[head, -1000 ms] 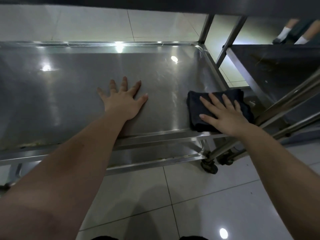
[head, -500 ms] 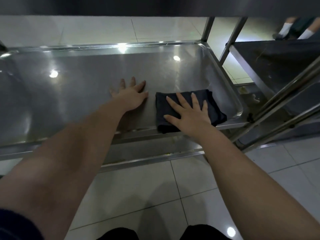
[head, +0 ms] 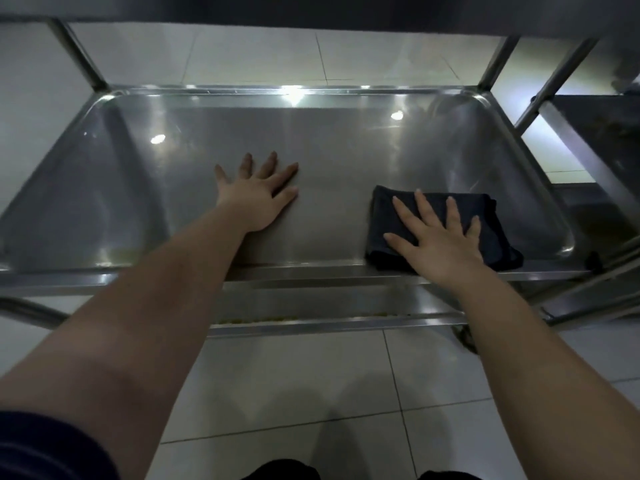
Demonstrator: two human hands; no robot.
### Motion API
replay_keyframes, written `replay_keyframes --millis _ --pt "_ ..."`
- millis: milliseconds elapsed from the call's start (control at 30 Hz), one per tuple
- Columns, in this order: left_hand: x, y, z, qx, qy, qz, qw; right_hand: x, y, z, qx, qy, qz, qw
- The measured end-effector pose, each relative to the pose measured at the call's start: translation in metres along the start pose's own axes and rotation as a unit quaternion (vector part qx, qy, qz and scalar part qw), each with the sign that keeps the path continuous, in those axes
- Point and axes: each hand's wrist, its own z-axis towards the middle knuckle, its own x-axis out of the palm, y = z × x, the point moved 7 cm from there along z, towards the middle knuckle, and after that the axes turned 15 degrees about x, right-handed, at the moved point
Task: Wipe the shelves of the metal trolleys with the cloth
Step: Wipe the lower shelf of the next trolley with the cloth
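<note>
Right hand spread flat on folded dark cloth, 4 o'clock of shiny steel trolley shelf; left hand spread flat mid-shelf.

Dark folded cloth on steel shelf

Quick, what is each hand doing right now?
Left hand: open, flat on the shelf, holding nothing.
Right hand: open, fingers straight, pressing the dark cloth on the shelf.

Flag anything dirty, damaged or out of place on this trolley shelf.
Below the steel shelf's front rim, yellowish specks line the metal ledge, looking like unwiped grime. The folded dark cloth under the right hand overlaps that rim. Nothing looks damaged.
</note>
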Motion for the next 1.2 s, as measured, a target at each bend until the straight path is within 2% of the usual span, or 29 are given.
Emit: replay_keyframes --millis 167,300,433,533,600,667,767,833,867,933,1000,1067,1133,1200 --pt "-0.001 0.006 -0.001 -0.005 0.029 -0.016 0.999 0.014 0.128 -0.039 -0.068 -0.015 0.009 0.998" --pt "-0.002 0.016 0.000 -0.014 0.049 -0.007 0.999 0.020 0.163 -0.043 -0.048 -0.021 0.007 0.999" --pt "-0.007 0.024 0.000 -0.010 0.041 -0.070 0.997 0.019 0.162 -0.043 -0.050 -0.030 0.011 0.998" --pt "-0.025 0.027 -0.013 -0.023 -0.067 -0.197 0.978 0.019 0.163 -0.046 -0.053 -0.036 0.009 0.998" --pt "-0.038 0.012 -0.029 -0.006 -0.133 -0.236 0.963 0.019 0.162 -0.045 -0.053 -0.036 0.012 0.998" --pt "-0.047 -0.016 -0.042 0.036 -0.151 -0.244 0.957 0.018 0.162 -0.044 -0.052 -0.033 0.017 0.998" --pt "-0.049 -0.055 -0.056 0.072 -0.133 -0.181 0.972 0.018 0.163 -0.046 -0.062 -0.008 0.015 0.998" --pt "-0.045 -0.070 -0.063 0.066 -0.123 -0.139 0.980 0.011 0.158 -0.047 -0.088 0.010 0.068 0.994" --pt "-0.043 -0.075 -0.065 0.057 -0.123 -0.124 0.983 0.001 0.150 -0.046 -0.097 0.004 0.125 0.987" --pt "-0.039 -0.087 -0.065 0.039 -0.123 -0.104 0.986 -0.025 0.116 -0.036 -0.078 -0.071 0.208 0.973" --pt "-0.031 -0.108 -0.058 0.046 -0.101 -0.079 0.991 -0.039 0.074 -0.019 -0.021 -0.122 0.195 0.973" --pt "-0.017 -0.132 -0.050 0.060 -0.064 -0.064 0.994 -0.034 0.045 -0.005 0.010 -0.071 0.183 0.981" --pt "-0.002 -0.146 -0.045 0.045 -0.028 -0.069 0.996 -0.018 0.039 -0.005 -0.012 -0.021 0.168 0.986" --pt "0.007 -0.144 -0.045 0.013 -0.008 -0.057 0.998 -0.005 0.042 -0.012 -0.036 -0.024 0.138 0.990"
